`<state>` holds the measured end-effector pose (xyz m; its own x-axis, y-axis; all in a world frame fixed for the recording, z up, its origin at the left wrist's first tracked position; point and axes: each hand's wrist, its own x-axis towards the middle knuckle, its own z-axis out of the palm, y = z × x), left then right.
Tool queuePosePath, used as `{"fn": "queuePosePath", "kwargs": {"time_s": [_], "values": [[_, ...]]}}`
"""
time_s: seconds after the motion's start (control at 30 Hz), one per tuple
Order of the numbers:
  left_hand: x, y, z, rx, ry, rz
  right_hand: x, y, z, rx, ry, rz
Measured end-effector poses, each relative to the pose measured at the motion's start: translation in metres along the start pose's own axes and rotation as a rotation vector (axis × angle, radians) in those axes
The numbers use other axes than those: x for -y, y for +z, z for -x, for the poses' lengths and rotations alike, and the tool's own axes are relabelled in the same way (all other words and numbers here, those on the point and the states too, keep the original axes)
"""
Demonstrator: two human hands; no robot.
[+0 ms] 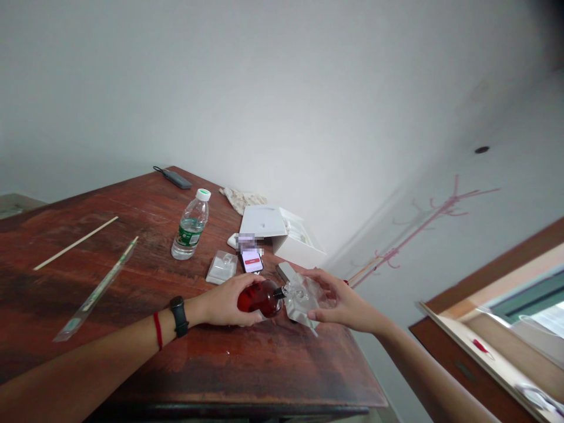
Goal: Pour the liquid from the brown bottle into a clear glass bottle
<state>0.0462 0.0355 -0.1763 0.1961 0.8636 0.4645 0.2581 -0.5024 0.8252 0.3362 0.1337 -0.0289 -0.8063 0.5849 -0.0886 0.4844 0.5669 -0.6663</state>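
Observation:
My left hand (233, 301) is wrapped round a rounded bottle of dark red liquid (264, 298). The bottle is tipped on its side, its black neck pointing right. My right hand (341, 299) grips a clear plastic piece (304, 299), thumb on the near side and fingers on the far side. The bottle's neck meets the left side of this plastic, but I cannot tell whether it sits inside it. Just beyond my left hand lie a clear plastic case (221, 267) and a phone (252, 262) with a lit screen.
A water bottle (190, 226) with a green label stands upright on the brown wooden table (185, 373). To its left lie a bare chopstick (77, 242) and wrapped chopsticks (99, 289). An open white box (299, 247), a cloth (242, 198) and a grey device (177, 178) are farther back.

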Motion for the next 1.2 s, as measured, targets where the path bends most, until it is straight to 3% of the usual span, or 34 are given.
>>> {"fn": "queuePosePath", "kwargs": {"time_s": [1.2], "values": [[0.0041, 0.0019, 0.0017, 0.023, 0.009, -0.002, 0.0032, 0.0018, 0.0011, -0.011, -0.019, 0.107]]}}
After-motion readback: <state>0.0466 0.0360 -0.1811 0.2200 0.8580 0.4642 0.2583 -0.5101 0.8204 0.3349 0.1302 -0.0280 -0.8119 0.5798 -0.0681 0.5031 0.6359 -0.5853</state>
